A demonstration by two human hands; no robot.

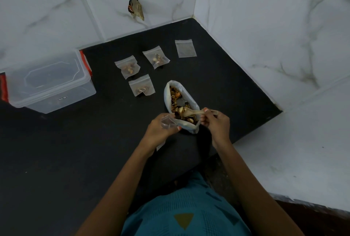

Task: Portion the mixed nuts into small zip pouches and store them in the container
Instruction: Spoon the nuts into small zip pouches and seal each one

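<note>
A: The nuts (175, 96)?
B: Glossy brown mix, in soft white bag (167, 97), mid dark counter (217, 76)
A: Hands?
B: Pale plastic spoon (190, 112) pinched by right hand (216, 123); left hand (161, 129) grips crinkled clear pouch (167, 122) beside bag

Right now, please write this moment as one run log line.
left hand: holds small clear zip pouch | right hand: holds pale plastic spoon in white bag of mixed nuts | three filled pouches on black counter
</note>
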